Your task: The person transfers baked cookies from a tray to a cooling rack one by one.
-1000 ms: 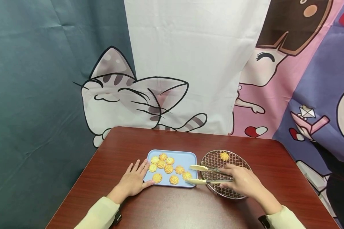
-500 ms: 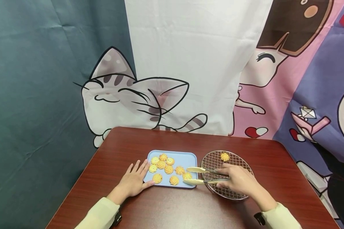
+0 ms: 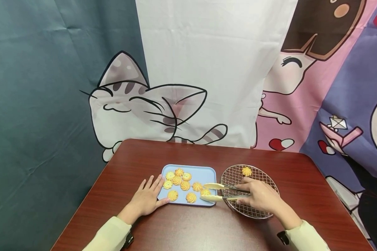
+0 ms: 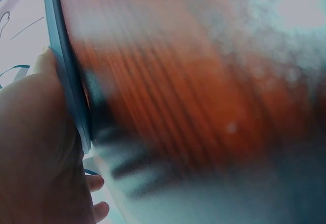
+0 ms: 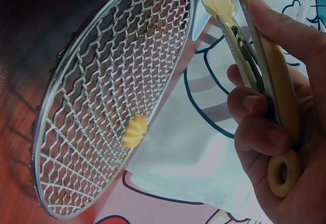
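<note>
My left hand [image 3: 144,198] rests with fingers spread along the left end of a light blue tray [image 3: 204,170], thumb at its front edge. Several golden piped cookies [image 3: 185,185] lie on the tray, mostly toward its left half. My right hand [image 3: 264,196] grips a pair of tongs [image 5: 282,81] with cream tips and handle, fingers wrapped round it in the right wrist view. The spread tips stand on either side of a cookie [image 3: 205,192] near the tray's right end. One star-shaped cookie [image 3: 246,171] sits on a round wire rack [image 5: 117,66].
The rack stands right of the tray on a dark red wooden table [image 3: 176,150]. Behind the table hangs a printed cloth [image 3: 213,69] with a cartoon cat. A dark shape [image 3: 374,209] shows at the far right.
My right hand and the tongs have shifted slightly left, and the tongs' tips have come a little closer together around the cookie. The left hand has stayed in place.
</note>
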Tool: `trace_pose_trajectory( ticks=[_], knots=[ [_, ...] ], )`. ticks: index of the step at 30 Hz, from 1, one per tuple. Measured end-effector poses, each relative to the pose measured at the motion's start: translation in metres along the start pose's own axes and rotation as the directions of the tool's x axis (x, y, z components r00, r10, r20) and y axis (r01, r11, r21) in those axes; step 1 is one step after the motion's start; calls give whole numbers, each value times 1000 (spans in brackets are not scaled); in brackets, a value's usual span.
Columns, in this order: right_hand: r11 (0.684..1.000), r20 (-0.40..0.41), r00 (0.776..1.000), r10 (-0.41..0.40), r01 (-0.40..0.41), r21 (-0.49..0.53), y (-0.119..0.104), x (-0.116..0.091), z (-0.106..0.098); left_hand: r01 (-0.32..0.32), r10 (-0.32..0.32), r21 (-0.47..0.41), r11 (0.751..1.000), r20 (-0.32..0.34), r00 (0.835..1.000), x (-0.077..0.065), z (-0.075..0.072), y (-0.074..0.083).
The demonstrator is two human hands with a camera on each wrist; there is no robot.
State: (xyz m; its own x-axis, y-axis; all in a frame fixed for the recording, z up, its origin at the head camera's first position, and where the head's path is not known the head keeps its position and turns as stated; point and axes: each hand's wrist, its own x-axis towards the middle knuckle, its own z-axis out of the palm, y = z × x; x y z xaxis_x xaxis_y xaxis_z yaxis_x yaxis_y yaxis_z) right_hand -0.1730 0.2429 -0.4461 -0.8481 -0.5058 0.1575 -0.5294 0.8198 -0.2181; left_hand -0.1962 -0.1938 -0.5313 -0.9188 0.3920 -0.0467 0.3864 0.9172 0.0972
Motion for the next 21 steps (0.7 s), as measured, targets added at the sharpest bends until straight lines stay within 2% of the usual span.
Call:
trace_pose_trajectory(
  ticks=[21],
  knots=[
    [1000,-34,999,-8,9,4,5,-6,9,8,-8,-4,1000,-7,1000,1,4,-1]
  ],
)
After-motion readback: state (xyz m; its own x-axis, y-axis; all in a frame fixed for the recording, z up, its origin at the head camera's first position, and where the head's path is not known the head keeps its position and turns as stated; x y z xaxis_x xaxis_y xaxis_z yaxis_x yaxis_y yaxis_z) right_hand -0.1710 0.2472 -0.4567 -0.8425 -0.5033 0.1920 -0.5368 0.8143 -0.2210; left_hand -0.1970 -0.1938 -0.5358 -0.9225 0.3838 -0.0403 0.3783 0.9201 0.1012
